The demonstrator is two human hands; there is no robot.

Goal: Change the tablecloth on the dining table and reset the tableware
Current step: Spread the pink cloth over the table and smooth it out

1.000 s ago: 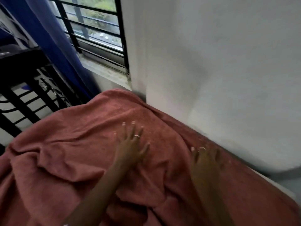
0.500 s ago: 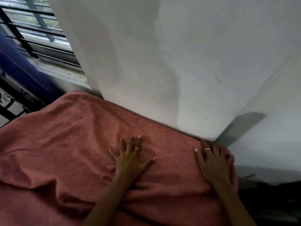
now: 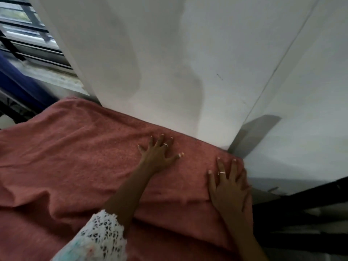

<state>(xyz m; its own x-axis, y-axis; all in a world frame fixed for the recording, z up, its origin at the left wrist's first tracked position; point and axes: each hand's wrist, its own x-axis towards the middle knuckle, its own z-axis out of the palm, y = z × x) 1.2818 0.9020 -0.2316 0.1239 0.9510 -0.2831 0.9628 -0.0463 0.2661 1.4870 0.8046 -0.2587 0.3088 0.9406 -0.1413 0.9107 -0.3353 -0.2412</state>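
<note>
A terracotta-pink tablecloth (image 3: 79, 159) covers the table and fills the lower left of the view, with folds and wrinkles along its near side. My left hand (image 3: 159, 155) lies flat on the cloth near the wall, fingers spread apart. My right hand (image 3: 228, 183) presses flat on the cloth at the table's far right corner, its fingers reaching the right edge. Each hand wears a ring. No tableware is in sight.
A white wall (image 3: 188, 63) runs right along the table's far edge. A barred window (image 3: 28, 34) and a blue curtain (image 3: 17, 85) are at the upper left. Dark furniture (image 3: 301, 213) stands beyond the table's right edge.
The view has swung right from the window toward the wall corner. Both hands slid right over the cloth, the right one reaching the corner, and the cloth under them lies smoother.
</note>
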